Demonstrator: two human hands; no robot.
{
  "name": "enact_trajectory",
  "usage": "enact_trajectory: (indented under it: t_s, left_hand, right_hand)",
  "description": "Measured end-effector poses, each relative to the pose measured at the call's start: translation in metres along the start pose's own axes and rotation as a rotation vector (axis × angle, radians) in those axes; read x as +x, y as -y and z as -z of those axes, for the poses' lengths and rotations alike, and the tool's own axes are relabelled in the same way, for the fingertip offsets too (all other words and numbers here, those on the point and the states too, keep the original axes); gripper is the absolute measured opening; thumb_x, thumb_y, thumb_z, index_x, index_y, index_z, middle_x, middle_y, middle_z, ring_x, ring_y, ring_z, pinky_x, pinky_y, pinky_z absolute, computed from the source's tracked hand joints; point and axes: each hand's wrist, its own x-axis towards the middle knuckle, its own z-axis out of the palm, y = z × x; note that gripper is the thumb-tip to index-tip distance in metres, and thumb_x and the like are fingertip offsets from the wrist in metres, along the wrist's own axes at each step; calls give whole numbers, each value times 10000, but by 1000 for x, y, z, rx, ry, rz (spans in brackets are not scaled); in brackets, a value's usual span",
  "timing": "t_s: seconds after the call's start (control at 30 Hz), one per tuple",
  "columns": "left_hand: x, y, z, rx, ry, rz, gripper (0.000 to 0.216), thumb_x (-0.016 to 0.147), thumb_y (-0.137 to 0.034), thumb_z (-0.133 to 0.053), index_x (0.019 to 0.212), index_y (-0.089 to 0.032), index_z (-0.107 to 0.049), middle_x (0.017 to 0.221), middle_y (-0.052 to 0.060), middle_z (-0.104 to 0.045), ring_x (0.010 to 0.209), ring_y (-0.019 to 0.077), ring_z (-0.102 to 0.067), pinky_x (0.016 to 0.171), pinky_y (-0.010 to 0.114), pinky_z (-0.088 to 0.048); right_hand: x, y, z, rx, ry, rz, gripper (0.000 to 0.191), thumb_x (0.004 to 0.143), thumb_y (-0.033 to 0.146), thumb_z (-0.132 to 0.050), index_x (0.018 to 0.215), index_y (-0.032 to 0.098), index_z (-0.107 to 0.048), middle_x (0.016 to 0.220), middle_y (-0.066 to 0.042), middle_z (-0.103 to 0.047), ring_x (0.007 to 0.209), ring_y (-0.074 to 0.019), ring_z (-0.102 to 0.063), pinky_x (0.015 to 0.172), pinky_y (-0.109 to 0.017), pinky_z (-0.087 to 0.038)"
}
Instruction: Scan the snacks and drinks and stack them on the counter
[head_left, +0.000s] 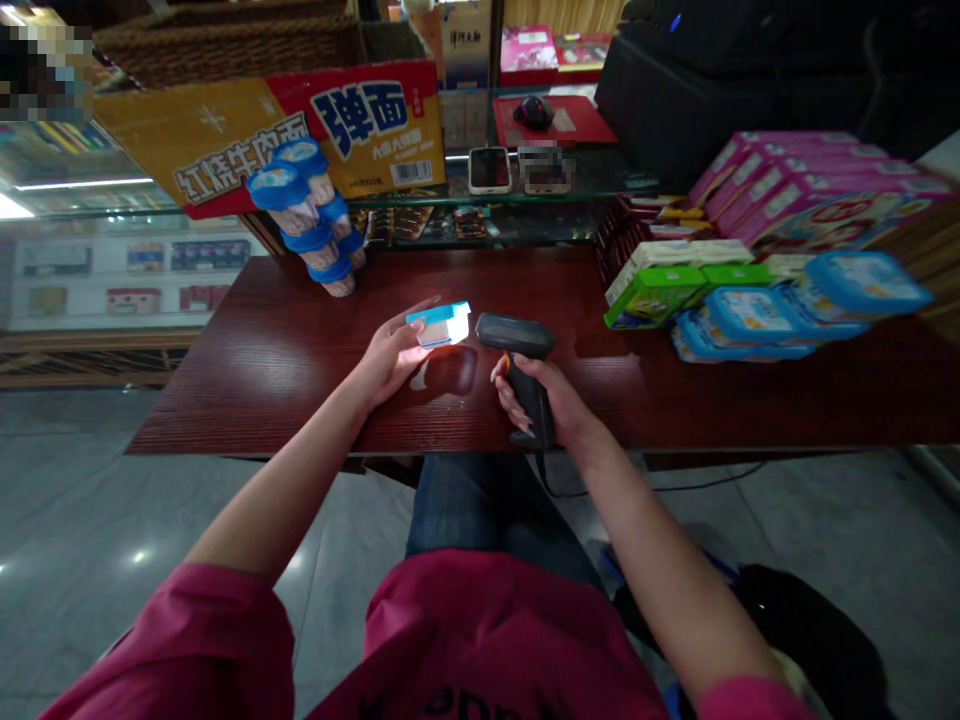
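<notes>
My left hand (pixel 390 355) holds a small white box with a blue lid (pixel 440 324) just above the dark wooden table (pixel 285 340). My right hand (pixel 544 400) grips the handle of a black barcode scanner (pixel 517 345). The scanner's head points left at the box, a short gap away, and its light falls brightly on the box and my left palm.
A stack of blue-lidded tubs (pixel 311 215) stands at the table's back left. Green and blue packs (pixel 720 300) and pink boxes (pixel 795 185) pile up on the right. Behind are a red and yellow carton (pixel 300 125), a phone (pixel 489 168) and a mouse (pixel 534 110) on a glass counter.
</notes>
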Motion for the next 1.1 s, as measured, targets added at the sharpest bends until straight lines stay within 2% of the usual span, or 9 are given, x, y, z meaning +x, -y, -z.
enact_trajectory:
  t_s: [0.17, 0.3, 0.47, 0.6, 0.73, 0.83, 0.97, 1.03, 1.1]
  left_hand:
    - [-4, 2, -18, 162, -89, -68, 711, 793, -369, -810, 1435, -167, -579, 1406, 152, -664, 1255, 297, -674, 1118, 441, -534]
    - [2, 18, -52, 249, -76, -148, 718, 767, -376, -849, 1411, -191, -592, 1510, 133, -589, 1332, 302, -621, 1160, 444, -500]
    - [27, 49, -122, 279, 79, -267, 770, 772, -418, -856, 1439, -213, -529, 1540, 149, -548, 1327, 298, -620, 1124, 442, -524]
    - [47, 65, -186, 439, 129, -496, 751, 819, -509, -802, 1446, -238, -490, 1533, 156, -526, 1383, 300, -559, 1146, 455, -485]
    - [64, 63, -245, 624, 150, -743, 614, 883, -522, -734, 1395, -252, -531, 1446, 128, -573, 1379, 286, -528, 1188, 478, -419]
    - [81, 58, -280, 651, 197, -830, 546, 925, -519, -685, 1388, -263, -555, 1469, 117, -544, 1408, 295, -495, 1206, 489, -384]
    - [107, 62, -310, 730, 325, -845, 539, 929, -525, -682, 1401, -291, -568, 1505, 108, -513, 1435, 303, -469, 1215, 491, -372]
    - [116, 67, -316, 770, 367, -837, 519, 942, -498, -676, 1408, -295, -569, 1528, 111, -495, 1443, 300, -464, 1215, 486, -377]
    - [120, 71, -316, 813, 350, -820, 501, 958, -472, -661, 1415, -286, -573, 1559, 121, -471, 1459, 311, -450, 1217, 500, -372]
  right_hand:
    - [-12, 3, 6, 36, -93, 107, 357, 812, 506, -742, 884, 176, -627, 648, 48, -550, 428, -71, -445, 328, -181, -360]
    - [-33, 13, 22, 53, -226, 215, 365, 786, 523, -761, 882, 198, -627, 635, 53, -526, 422, -72, -424, 329, -188, -336]
    - [-71, 35, 58, 26, -407, 427, 354, 785, 527, -751, 860, 205, -625, 640, 45, -539, 414, -73, -424, 318, -184, -329]
    - [-103, 47, 84, 28, -534, 614, 278, 827, 471, -707, 870, 203, -648, 648, 33, -550, 425, -80, -439, 328, -193, -360]
    - [-126, 51, 95, 67, -576, 640, 265, 824, 470, -703, 878, 220, -633, 647, 26, -544, 423, -86, -434, 334, -202, -350]
    - [-133, 52, 98, 86, -574, 634, 303, 775, 502, -724, 841, 230, -605, 640, 23, -523, 417, -87, -403, 326, -208, -317]
    - [-134, 53, 97, 94, -638, 673, 299, 755, 509, -708, 856, 253, -590, 648, 22, -494, 426, -104, -402, 331, -221, -305]
    - [-134, 53, 96, 110, -659, 713, 264, 770, 487, -694, 843, 255, -589, 654, 22, -488, 424, -104, -401, 335, -228, -310]
    - [-133, 53, 95, 136, -654, 750, 233, 786, 462, -689, 818, 249, -598, 652, 19, -495, 424, -101, -404, 338, -229, -318]
